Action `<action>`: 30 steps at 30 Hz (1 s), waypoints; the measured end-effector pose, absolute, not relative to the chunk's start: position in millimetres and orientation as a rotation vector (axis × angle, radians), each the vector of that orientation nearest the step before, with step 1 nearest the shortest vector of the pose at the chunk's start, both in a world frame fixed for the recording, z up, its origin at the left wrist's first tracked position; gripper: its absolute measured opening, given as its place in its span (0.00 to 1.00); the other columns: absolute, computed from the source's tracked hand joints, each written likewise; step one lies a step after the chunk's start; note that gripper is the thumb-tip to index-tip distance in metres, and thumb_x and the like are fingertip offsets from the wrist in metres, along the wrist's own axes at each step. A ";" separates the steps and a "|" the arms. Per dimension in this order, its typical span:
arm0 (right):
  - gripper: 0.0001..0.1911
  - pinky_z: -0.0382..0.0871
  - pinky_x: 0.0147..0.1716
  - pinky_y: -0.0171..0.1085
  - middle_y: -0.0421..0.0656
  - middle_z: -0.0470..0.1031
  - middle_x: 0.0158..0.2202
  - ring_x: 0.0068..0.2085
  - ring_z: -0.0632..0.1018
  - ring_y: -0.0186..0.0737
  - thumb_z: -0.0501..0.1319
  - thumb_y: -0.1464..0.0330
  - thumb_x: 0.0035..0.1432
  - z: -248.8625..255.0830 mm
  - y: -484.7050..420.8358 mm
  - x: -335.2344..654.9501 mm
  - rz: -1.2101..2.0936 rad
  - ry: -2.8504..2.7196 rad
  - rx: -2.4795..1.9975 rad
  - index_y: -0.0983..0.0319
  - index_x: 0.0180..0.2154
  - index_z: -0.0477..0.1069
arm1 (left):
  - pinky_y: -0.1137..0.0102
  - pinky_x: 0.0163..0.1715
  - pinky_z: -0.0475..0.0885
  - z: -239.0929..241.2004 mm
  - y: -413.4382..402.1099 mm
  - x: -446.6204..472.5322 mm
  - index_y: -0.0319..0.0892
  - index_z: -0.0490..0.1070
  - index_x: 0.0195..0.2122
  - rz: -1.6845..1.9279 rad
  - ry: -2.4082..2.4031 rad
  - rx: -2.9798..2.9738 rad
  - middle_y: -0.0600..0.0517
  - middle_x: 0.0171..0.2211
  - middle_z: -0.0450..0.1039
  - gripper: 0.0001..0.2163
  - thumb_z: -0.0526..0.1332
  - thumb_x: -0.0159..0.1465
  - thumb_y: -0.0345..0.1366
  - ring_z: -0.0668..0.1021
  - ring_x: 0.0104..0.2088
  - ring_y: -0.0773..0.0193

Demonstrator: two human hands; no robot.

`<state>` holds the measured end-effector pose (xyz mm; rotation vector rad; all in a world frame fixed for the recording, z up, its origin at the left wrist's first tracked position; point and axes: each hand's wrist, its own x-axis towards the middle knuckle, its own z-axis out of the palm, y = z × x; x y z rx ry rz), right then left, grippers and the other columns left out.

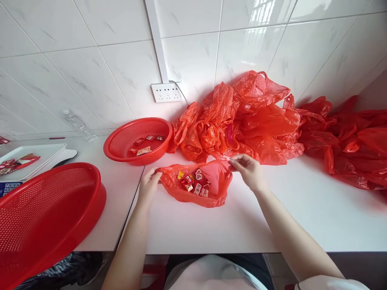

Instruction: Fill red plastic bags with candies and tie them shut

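A small red plastic bag lies on the white table with its mouth pulled wide. Inside it sit several wrapped candies in red and gold. My left hand pinches the bag's left edge. My right hand pinches the right edge, fingers closed on the plastic. Both hands hold the mouth stretched between them.
A heap of red plastic bags lies against the tiled wall, with more bags at the right. A red basket holds a few candies. A bigger red basket sits near left. A white tray, a clear bottle and a wall socket are behind.
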<state>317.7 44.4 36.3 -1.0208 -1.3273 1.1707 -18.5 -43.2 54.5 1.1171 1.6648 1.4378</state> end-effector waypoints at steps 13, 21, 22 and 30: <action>0.12 0.72 0.44 0.43 0.46 0.75 0.46 0.46 0.76 0.42 0.60 0.59 0.63 22.8 35.3 318.0 0.615 -1.456 -1.162 0.59 0.43 0.73 | 0.24 0.46 0.56 96.1 -137.9 -79.5 0.38 0.65 0.58 0.753 3.354 0.711 0.24 0.59 0.66 0.33 0.58 0.59 0.57 0.62 0.62 0.22; 0.09 0.67 0.56 0.49 0.49 0.72 0.51 0.55 0.74 0.47 0.59 0.61 0.65 31.5 27.9 326.1 0.497 -1.746 -1.071 0.58 0.39 0.74 | 0.27 0.50 0.55 73.6 -127.6 -72.3 0.46 0.69 0.48 0.738 3.322 1.108 0.37 0.44 0.76 0.21 0.53 0.61 0.52 0.70 0.55 0.29; 0.08 0.66 0.57 0.50 0.49 0.72 0.52 0.56 0.73 0.48 0.58 0.62 0.65 32.2 27.1 326.3 0.493 -1.779 -1.046 0.58 0.41 0.73 | 0.28 0.50 0.55 72.7 -126.8 -69.4 0.46 0.70 0.48 0.806 3.312 1.140 0.39 0.42 0.77 0.20 0.54 0.61 0.51 0.71 0.54 0.30; 0.08 0.65 0.58 0.53 0.49 0.68 0.57 0.59 0.70 0.51 0.58 0.67 0.63 33.3 19.7 325.9 0.274 -1.966 -0.969 0.57 0.40 0.75 | 0.37 0.62 0.47 72.1 -114.8 -78.7 0.46 0.70 0.53 1.245 3.140 1.501 0.42 0.55 0.71 0.20 0.60 0.61 0.44 0.67 0.60 0.38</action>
